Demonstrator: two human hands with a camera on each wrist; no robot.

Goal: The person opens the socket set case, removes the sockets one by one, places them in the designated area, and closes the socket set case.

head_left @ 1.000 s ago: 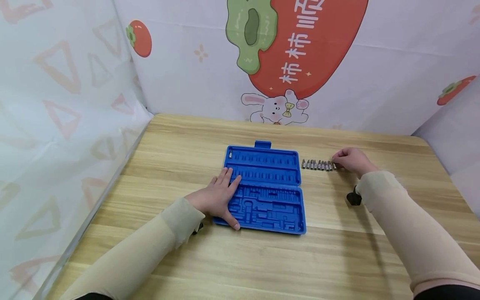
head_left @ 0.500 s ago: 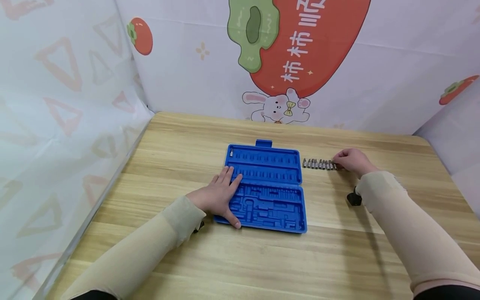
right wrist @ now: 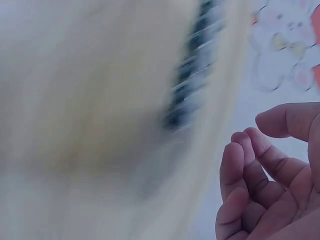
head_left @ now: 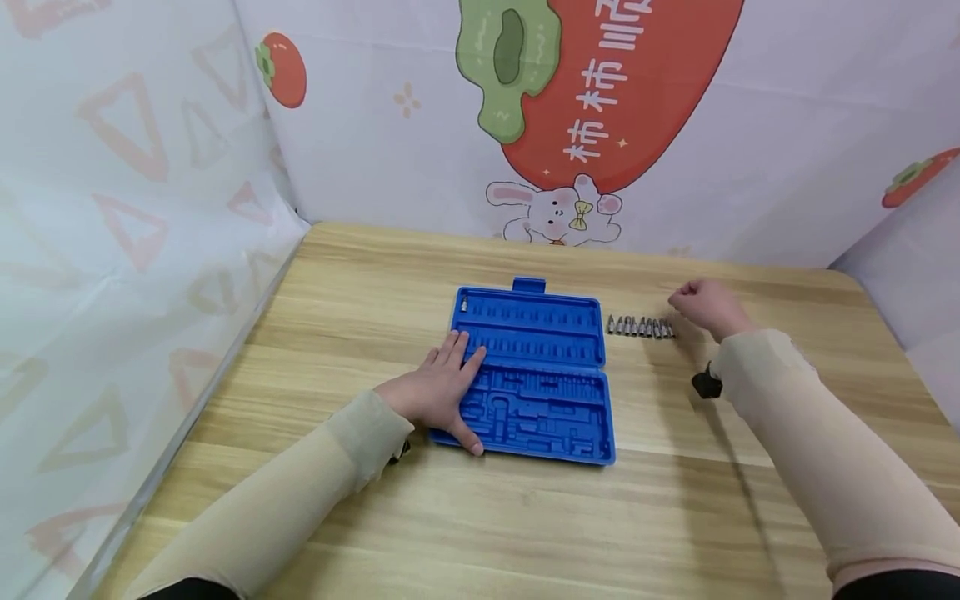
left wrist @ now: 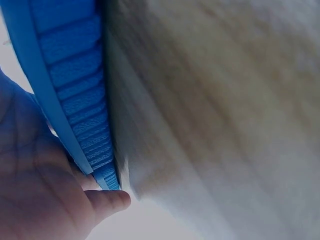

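A blue plastic bit case (head_left: 527, 333) lies unfolded on the table, its moulded slots facing up. My left hand (head_left: 438, 390) rests on its left side with spread fingers, covering part of the tray; the left wrist view shows the case's ribbed blue side (left wrist: 82, 100) beside the palm. One small metal bit (head_left: 464, 304) sits in the top left slot. To the right of the case, several screwdriver bits (head_left: 641, 327) lie in a row, blurred in the right wrist view. Above the row's right end hovers my right hand (head_left: 708, 307), fingers loosely curled, thumb apart from the index finger, holding nothing.
The wooden table (head_left: 525, 533) meets a printed cloth backdrop (head_left: 375, 150) at the back. Another pale cloth (head_left: 150, 275) hangs along the left edge. A black wrist camera (head_left: 707, 383) sits under the right sleeve.
The right hand has let go of the bit at the right end of the row and risen slightly away from it. The left hand stays on the case.
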